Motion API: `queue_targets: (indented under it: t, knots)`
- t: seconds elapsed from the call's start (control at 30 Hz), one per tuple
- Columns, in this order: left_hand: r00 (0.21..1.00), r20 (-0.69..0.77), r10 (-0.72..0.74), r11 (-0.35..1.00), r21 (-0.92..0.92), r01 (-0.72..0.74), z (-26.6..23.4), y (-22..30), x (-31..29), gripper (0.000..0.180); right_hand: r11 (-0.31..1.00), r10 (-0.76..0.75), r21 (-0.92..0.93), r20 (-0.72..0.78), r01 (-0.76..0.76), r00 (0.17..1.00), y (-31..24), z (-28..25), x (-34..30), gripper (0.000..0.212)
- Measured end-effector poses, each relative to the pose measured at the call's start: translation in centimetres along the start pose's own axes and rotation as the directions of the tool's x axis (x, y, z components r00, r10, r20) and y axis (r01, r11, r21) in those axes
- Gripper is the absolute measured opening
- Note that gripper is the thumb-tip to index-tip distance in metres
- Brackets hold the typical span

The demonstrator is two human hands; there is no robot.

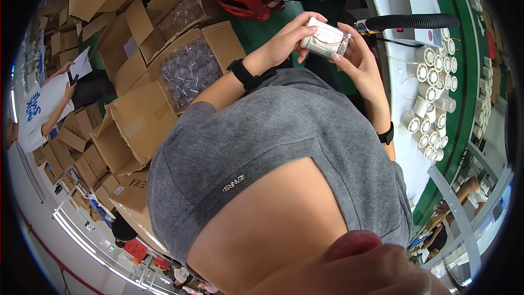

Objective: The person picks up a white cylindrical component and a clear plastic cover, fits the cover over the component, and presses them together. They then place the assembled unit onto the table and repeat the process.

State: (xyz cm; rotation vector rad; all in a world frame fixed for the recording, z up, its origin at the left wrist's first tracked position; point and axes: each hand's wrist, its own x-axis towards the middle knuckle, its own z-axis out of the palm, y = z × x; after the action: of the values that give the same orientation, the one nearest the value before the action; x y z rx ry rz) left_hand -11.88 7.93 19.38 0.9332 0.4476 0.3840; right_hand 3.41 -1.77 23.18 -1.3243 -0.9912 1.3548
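Between my two hands is a white cylindrical part (pixel 322 40) with a clear plastic end and a thin brownish wire along its side, lying tilted. My left hand (pixel 291 40) grips its white end, fingers and thumb closed round it. At the clear end, my right hand (pixel 360 64) curls round with the thumb pressed against the lower edge. The tip of a black flexible hose (pixel 406 22) points toward my right fingers from the bench. What the part holds inside is too small to make out.
To the right, a white bench (pixel 401 98) carries a grey box-shaped machine (pixel 412 11) and rows of white cylindrical parts (pixel 431 76). An open carton (pixel 218 49) of clear plastic cups (pixel 188 71) stands on the left. Another person's red shoe (pixel 245 6) is beyond my hands.
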Motion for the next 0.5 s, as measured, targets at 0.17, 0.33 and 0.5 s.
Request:
queue_targets:
  t: [0.17,0.33,0.5]
  knots:
    - [0.996,-0.034,0.077,0.971,0.228,-0.067,0.8,-0.4,0.1,0.032,1.0,-0.024,-0.001,-0.037,0.024,0.999,0.1,0.0,-0.6,0.052]
    - [0.979,-0.061,0.193,0.921,0.355,-0.159,1.5,-0.7,0.0,0.042,0.999,-0.042,-0.027,-0.054,0.04,0.998,-0.1,0.1,-0.9,0.053]
    - [0.975,-0.078,0.21,0.918,0.36,-0.168,1.7,-0.4,0.1,0.045,0.993,-0.082,-0.087,-0.078,0.075,0.994,-0.2,0.4,-1.3,0.055]
